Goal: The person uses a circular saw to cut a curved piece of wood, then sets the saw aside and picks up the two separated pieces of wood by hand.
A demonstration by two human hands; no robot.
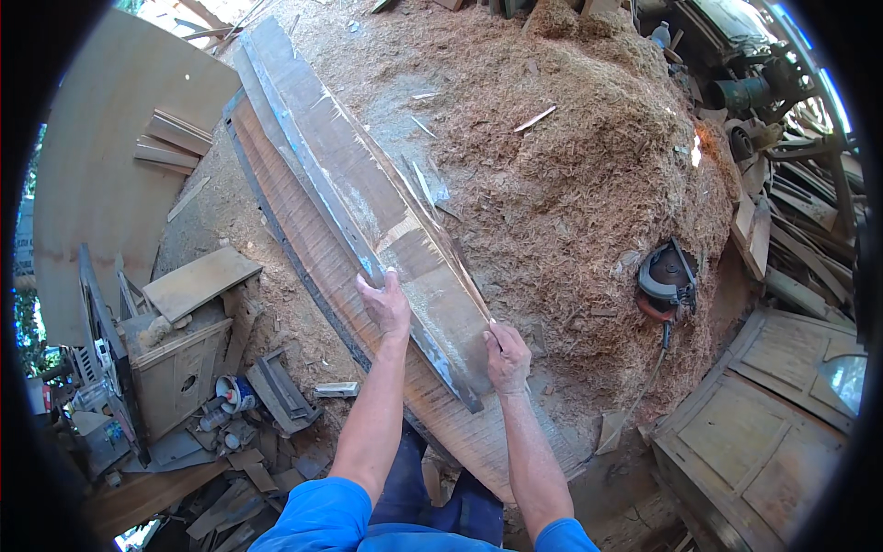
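While both forearms reach up from the lower edge, the left hand (386, 305) closes over the left edge of a long weathered plank (359, 198), and the right hand (507, 359) grips its right edge near the close end. The plank lies on a wider striped board (303, 248), slanting away up-left. Beyond spreads a sawdust heap (589, 175), a circular saw (666, 281) resting at its right.

Grey-brown board (368, 198) streaked with pale blue paint along one edge, reddish-brown striped plank (303, 248) beneath, tan sawdust heap (589, 184), black-and-orange power tool (664, 281), bright blue sleeves (322, 520).
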